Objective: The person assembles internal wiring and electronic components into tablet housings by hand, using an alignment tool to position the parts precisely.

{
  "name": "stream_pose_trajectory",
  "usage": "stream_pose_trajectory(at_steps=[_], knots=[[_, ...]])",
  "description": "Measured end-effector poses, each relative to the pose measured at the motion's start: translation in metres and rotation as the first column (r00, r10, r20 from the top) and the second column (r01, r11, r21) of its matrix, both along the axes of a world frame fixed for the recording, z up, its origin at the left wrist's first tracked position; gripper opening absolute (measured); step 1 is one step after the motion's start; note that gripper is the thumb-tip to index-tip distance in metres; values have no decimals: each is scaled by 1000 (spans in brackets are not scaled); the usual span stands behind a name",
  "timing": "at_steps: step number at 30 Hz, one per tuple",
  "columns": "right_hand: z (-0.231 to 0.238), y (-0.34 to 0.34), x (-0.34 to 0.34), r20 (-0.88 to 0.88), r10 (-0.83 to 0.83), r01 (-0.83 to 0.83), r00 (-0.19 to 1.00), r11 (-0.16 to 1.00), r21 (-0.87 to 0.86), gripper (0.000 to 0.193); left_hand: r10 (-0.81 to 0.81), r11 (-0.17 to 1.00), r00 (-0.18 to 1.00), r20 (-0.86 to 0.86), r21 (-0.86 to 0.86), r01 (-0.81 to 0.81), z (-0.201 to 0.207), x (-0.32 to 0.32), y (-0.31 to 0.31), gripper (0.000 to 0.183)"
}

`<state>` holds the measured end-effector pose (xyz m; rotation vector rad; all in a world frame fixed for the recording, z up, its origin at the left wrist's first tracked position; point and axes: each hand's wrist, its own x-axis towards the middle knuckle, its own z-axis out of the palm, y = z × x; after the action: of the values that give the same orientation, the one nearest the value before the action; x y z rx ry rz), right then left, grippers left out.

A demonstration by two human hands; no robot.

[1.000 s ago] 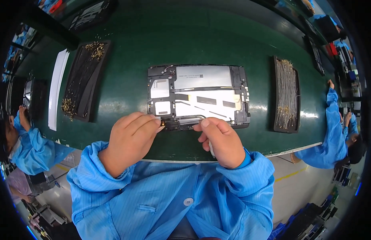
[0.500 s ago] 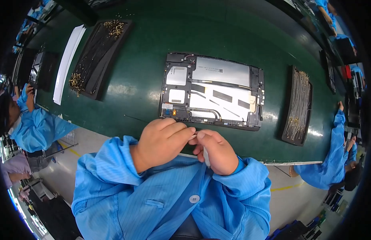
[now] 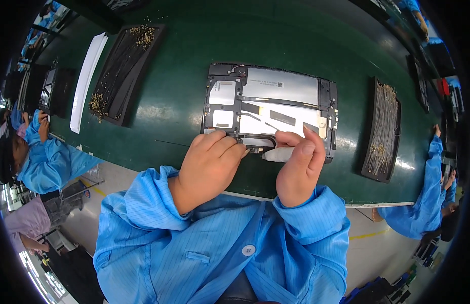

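Observation:
An opened flat electronic device (image 3: pixel 327 99), with silver battery panels (image 3: pixel 283 87) and black cable runs, lies in front of me. My left hand (image 3: pixel 207 167) is over its near left edge, fingers curled and pinched on a thin black cable (image 3: pixel 170 142). That cable's free end sticks out leftward over the table; the end under my fingers is hidden. In my right hand (image 3: pixel 301 167) is a white tapered tool (image 3: pixel 279 154), held over the near edge. Its tip points left, close to my left fingertips. Whether it touches the device I cannot tell.
On the left, a black tray (image 3: pixel 124 81) holds black cables with gold-coloured ends, beside white strips (image 3: pixel 88 81). At right is a dark tray (image 3: pixel 381 175) of grey cables (image 3: pixel 382 121). The green table (image 3: pixel 194 40) extends beyond. Co-workers in blue sit on both sides.
Both hands have moved forward from the table's front edge onto the device's near edge. My right hand has turned the white tool from hanging down to pointing left.

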<state>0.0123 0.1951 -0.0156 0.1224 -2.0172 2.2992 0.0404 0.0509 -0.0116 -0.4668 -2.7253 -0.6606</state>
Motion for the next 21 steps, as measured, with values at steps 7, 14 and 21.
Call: stream_pose_trajectory(at_steps=[7, 14, 21], knots=[[-20, -4, 0, -237, 20, 9, 971, 993, 122, 27, -9, 999, 997, 74, -46, 12, 5, 1, -1, 18], [-14, -5, -3, -221, 60, -25, 973, 987, 158, 21, -29, 998, 993, 111, -59, 35, 6, 0, -3, 19], [14, -15, -19, -291, 349, -136, 890, 816, 562, 10, -14, 996, 1000, 21, -90, 16, 4, 0, -5, 18]])
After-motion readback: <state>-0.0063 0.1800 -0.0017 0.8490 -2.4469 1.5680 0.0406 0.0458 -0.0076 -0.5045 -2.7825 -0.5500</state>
